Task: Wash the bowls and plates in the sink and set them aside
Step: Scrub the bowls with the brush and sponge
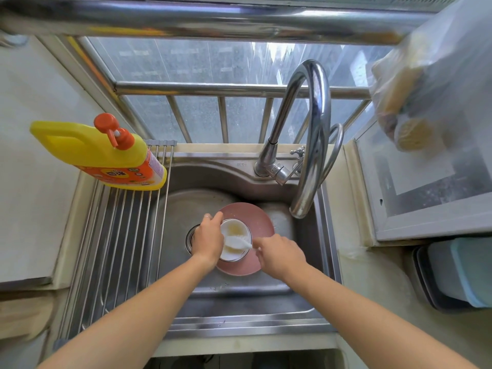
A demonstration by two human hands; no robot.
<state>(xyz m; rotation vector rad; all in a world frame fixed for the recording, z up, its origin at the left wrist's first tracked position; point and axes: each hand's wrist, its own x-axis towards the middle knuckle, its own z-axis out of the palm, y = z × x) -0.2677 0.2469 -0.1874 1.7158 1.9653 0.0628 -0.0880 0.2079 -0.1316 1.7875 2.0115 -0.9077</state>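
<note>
A small white bowl [237, 233] with yellowish residue inside sits over a pink plate [262, 219] in the steel sink [183, 206]. My left hand [209, 239] grips the bowl's left rim. My right hand [279, 253] pinches a white cloth or sponge [238, 241] that reaches into the bowl. The plate's lower left part is hidden under the bowl and my hands.
A yellow and orange detergent bottle [106, 155] with a pump lies on the roll-up drying rack [117, 235] left of the sink. The curved faucet [311, 145] arches over the sink's right side, its spout above the basin. Grey and blue trays [458, 275] stand at right.
</note>
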